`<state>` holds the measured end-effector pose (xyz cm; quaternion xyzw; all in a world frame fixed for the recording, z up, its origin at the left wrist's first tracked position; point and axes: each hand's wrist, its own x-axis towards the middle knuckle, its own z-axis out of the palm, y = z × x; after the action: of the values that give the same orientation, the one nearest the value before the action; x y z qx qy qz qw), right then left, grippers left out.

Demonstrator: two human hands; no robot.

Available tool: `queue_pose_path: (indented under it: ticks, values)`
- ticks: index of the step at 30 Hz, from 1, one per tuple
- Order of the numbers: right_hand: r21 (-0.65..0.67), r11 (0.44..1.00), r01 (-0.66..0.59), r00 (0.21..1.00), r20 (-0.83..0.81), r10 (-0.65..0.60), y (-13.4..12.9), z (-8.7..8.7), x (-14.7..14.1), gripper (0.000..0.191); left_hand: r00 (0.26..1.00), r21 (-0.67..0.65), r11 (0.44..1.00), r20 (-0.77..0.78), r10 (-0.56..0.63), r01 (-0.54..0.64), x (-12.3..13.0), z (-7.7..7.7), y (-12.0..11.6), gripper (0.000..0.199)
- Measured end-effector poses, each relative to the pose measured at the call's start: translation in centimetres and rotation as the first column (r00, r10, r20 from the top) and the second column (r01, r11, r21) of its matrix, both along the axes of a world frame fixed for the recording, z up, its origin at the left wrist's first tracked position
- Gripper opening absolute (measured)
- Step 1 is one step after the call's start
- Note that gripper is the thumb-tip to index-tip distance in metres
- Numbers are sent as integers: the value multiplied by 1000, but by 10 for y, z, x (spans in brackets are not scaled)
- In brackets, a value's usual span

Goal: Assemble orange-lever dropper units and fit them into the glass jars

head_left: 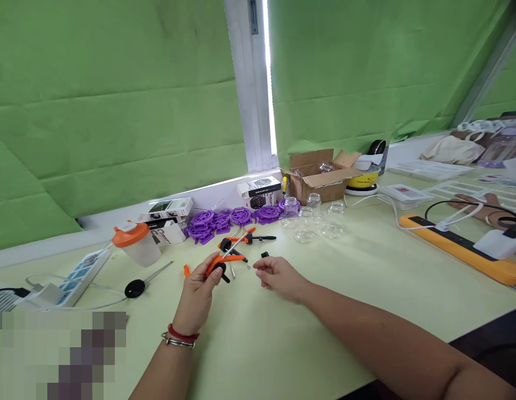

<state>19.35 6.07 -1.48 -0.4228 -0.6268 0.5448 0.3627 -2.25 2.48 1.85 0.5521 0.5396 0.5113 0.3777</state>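
In the head view I see the left hand [199, 286] gripping an orange-and-black piece [215, 264] between thumb and fingers, well in front of the body; it points toward the right hand [278, 278], which hangs just beside it, apart, with fingers curled and tips close together — whether anything is pinched there, I cannot tell. The left thumb covers part of the piece's black end, and a small black part [264, 255] peeks out behind the right fingers, too hidden for me to name. Similar orange and black parts [236, 240] lie overlapped just beyond. At the right edge another person's hand [476, 203] is cut off, and the lower left corner is pixelated. Farther back I make out purple openwork discs [203, 218], a flapped cardboard box [320, 175] and clear, rounded jars [291, 207] — glass or plastic, I can't say
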Motion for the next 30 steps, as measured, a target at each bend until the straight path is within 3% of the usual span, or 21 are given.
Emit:
queue_pose_path:
  ticks: [1, 2, 4, 5, 7, 9, 11, 14, 18, 21, 27, 30]
  values:
    - [161, 986, -35, 989, 149, 11, 0, 0, -3, 21, 999, 2, 1000, 35, 29, -29, -3, -2, 2, 56]
    - [329, 938, -113, 954, 299, 10, 0, 0, -6, 21, 995, 6, 998, 83, 55, -55, -5, -4, 5, 59]
    - [570, 742, -353, 828, 560, -36, 0, 2, -17, 27, 979, 10, 996, 185, 86, -89, -9, -9, 9, 63]
    - [615, 631, -473, 749, 657, -80, 1, 4, -24, 29, 969, 13, 995, 229, 96, -102, -10, -11, 12, 63]
    - [636, 441, -633, 619, 758, -206, 3, 8, -38, 27, 953, 16, 993, 284, 108, -117, -13, -15, 15, 62]
    - [626, 284, -726, 539, 775, -331, 6, 11, -51, 22, 942, 16, 992, 314, 114, -126, -15, -18, 18, 61]
    - [570, 161, -806, 479, 787, -388, 10, 13, -62, 18, 931, 19, 991, 345, 117, -132, -18, -19, 19, 61]
    - [476, 40, -879, 429, 823, -373, 15, 11, -72, 13, 917, 19, 990, 379, 122, -140, -19, -19, 20, 61]
    - [454, -45, -890, 441, 831, -338, 17, 9, -75, 13, 908, 6, 988, 395, 140, -155, -18, -17, 19, 57]
    - [474, -71, -878, 467, 811, -352, 17, 11, -73, 15, 902, 1, 987, 407, 147, -161, -17, -18, 20, 56]
    - [445, 34, -895, 404, 841, -361, 14, 15, -73, 15, 922, 6, 986, 357, 152, -165, -20, -23, 22, 57]
    - [429, 55, -902, 389, 860, -331, 15, 14, -74, 14, 928, 16, 987, 344, 143, -158, -21, -24, 23, 58]
